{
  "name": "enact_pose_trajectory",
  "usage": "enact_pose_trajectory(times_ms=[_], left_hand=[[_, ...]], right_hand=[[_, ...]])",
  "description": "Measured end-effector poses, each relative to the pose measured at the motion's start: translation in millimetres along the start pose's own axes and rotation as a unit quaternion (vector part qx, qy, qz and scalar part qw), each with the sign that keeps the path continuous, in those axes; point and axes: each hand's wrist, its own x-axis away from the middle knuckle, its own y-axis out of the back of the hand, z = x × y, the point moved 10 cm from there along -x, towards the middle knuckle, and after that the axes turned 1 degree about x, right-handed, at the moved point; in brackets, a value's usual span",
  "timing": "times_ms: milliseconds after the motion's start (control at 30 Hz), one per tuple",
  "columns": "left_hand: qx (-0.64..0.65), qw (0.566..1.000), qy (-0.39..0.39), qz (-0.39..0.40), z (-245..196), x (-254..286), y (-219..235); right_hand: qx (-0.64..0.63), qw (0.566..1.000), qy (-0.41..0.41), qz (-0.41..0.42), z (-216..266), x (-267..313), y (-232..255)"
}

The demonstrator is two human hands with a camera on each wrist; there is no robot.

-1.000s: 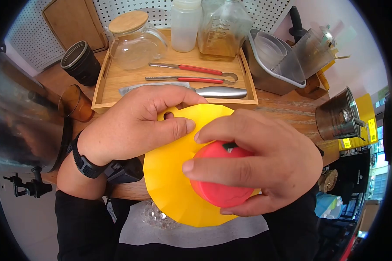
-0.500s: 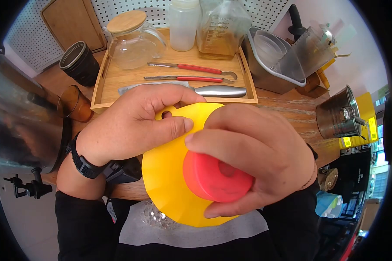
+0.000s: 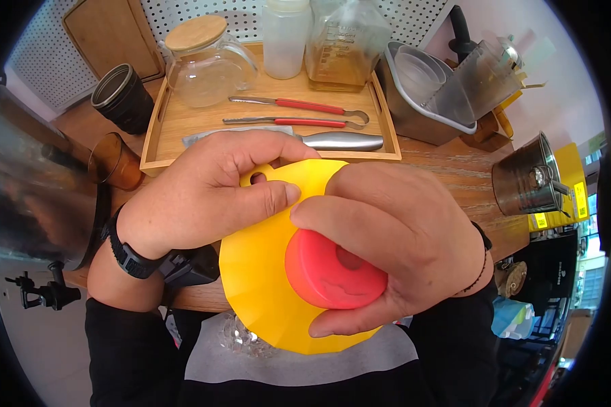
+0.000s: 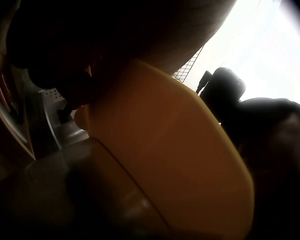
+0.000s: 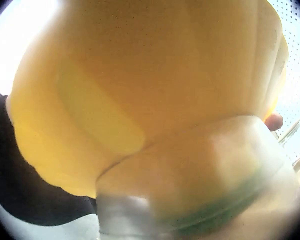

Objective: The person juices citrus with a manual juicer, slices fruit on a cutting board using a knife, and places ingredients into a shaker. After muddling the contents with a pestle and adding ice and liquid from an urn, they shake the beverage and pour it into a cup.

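Observation:
A round yellow piece with flat facets and a small hole near its edge is held over the lap. My left hand grips its upper left rim, thumb flat on top and fingers mostly hidden underneath. My right hand holds a short, round red piece, thumb and fingers curled round its sides, against the yellow surface. In the left wrist view the yellow piece looks dark and orange. It fills much of the right wrist view as a broad surface.
A wooden tray carries a glass teapot, bottles, red-handled tongs and a silver-handled knife. Right of it stand a grey bin and a metal bucket. Sparkling clear glassware shows at the lap.
My right hand has turned and shifted slightly left with the red piece, whose dark mark is out of sight and whose hollow shows. My left hand keeps its grip on the yellow piece.

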Motion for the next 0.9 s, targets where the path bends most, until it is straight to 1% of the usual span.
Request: enact_pose_trajectory(times_ms=[33, 67, 100, 133, 200, 233, 267, 300, 400, 433, 467, 500, 567, 633, 700, 733, 767, 800, 833, 900], left_hand=[[0.016, 1.000, 0.000, 0.001, 1.8, -0.1, -0.3], [0.032, 1.000, 0.000, 0.001, 3.0, 0.0, -0.5], [0.033, 0.999, 0.001, 0.000, 3.0, 0.0, 0.1], [0.024, 1.000, -0.006, 0.002, 1.3, -0.1, -0.1], [0.015, 1.000, -0.012, 0.004, 0.7, -0.1, -1.4], [0.001, 0.999, -0.044, -0.012, -3.6, 0.1, 0.0], [-0.014, 0.997, -0.075, -0.026, -8.4, 0.8, 1.9], [-0.014, 0.997, -0.076, -0.026, -7.5, 0.7, 1.7], [-0.018, 0.996, -0.085, -0.027, -10.6, 1.5, 2.2], [-0.018, 0.999, -0.045, -0.017, -7.2, 1.4, 1.8], [-0.019, 1.000, -0.005, -0.007, -1.6, 1.2, 0.8], [-0.019, 1.000, -0.004, -0.005, -1.2, 1.0, 0.4], [0.031, 1.000, -0.003, -0.001, 0.6, 0.3, -1.1], [0.015, 1.000, -0.006, 0.001, 0.5, -0.6, -0.7], [0.002, 1.000, -0.009, -0.001, 3.7, -0.5, -0.6], [0.002, 0.999, -0.040, -0.015, 1.6, -1.3, 0.1], [0.003, 0.997, -0.071, -0.029, -2.2, -1.0, 1.7], [0.004, 0.997, -0.071, -0.031, -2.4, -0.5, 2.0], [0.000, 0.997, -0.076, -0.028, -4.4, -0.1, 1.6], [-0.004, 0.996, -0.082, -0.025, -9.7, 0.6, 2.4]], right_hand=[[-0.001, 1.000, 0.000, 0.001, -2.1, 0.0, -0.9], [-0.021, 0.999, 0.025, 0.003, -0.2, 0.5, -1.2], [-0.041, 0.998, 0.050, 0.005, 2.0, 0.8, -1.1], [-0.042, 0.998, 0.050, 0.007, 0.2, 0.3, -1.3], [-0.055, 0.993, 0.107, -0.008, 8.6, 1.4, 3.3], [-0.055, 0.993, 0.107, -0.008, 8.9, 2.0, 5.0], [-0.069, 0.992, 0.104, 0.012, 9.4, 2.6, 4.0], [-0.084, 0.991, 0.101, 0.032, 9.7, 2.9, 1.8], [-0.069, 0.992, 0.104, 0.032, 9.5, 3.8, -1.1], [-0.069, 0.992, 0.104, 0.032, 11.9, 4.4, -1.3], [-0.033, 0.996, 0.076, 0.023, 10.1, 4.2, -0.7], [0.003, 0.999, 0.047, 0.013, 6.8, 3.6, 0.2], [0.009, 1.000, 0.029, -0.003, 4.7, 0.3, 0.8], [0.015, 1.000, 0.013, -0.019, 0.5, -1.5, 3.6], [-0.025, 0.999, 0.036, -0.031, 2.2, -2.8, 7.3], [-0.026, 0.999, 0.037, -0.029, 1.6, -2.4, 7.7], [-0.036, 0.996, 0.065, -0.041, 6.1, -0.7, 11.6], [-0.046, 0.993, 0.093, -0.052, 10.9, 0.5, 15.1], [-0.046, 0.993, 0.094, -0.051, 8.5, 0.5, 12.3], [-0.046, 0.989, 0.143, 0.003, 11.7, 3.1, -5.8]])
